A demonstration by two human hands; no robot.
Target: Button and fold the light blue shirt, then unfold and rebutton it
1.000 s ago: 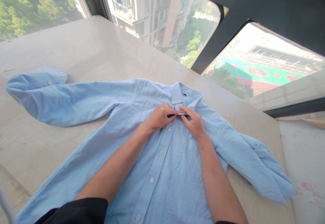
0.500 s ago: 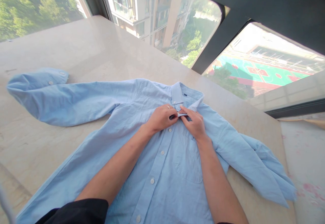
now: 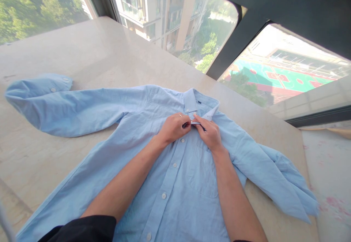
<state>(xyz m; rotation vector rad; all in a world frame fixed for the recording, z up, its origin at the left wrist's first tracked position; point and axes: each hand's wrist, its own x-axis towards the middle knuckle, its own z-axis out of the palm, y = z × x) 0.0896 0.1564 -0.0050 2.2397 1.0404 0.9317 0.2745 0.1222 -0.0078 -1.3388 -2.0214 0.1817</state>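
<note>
A light blue button-up shirt [image 3: 131,146] lies front side up, its collar [image 3: 190,101] pointing away from me and its sleeves spread to both sides. My left hand [image 3: 175,126], with a ring on one finger, pinches the shirt's front edge just below the collar. Close beside it, my right hand [image 3: 210,132] grips the same placket between thumb and fingers, lifting a fold of cloth. The fingers mostly hide the button there. Below the hands, several white buttons run down the placket, all showing on its outer face. A chest pocket [image 3: 203,179] lies by my right forearm.
The shirt rests on a pale stone ledge [image 3: 90,55]. Windows with a dark frame [image 3: 225,49] rise along its far side, with trees and buildings outside. At the right edge is a white floral-patterned cloth [image 3: 326,176].
Both hands stay at the placket below the collar, with only slight finger movement. The lifted fold looks a little flatter. The view has shifted very slightly.
</note>
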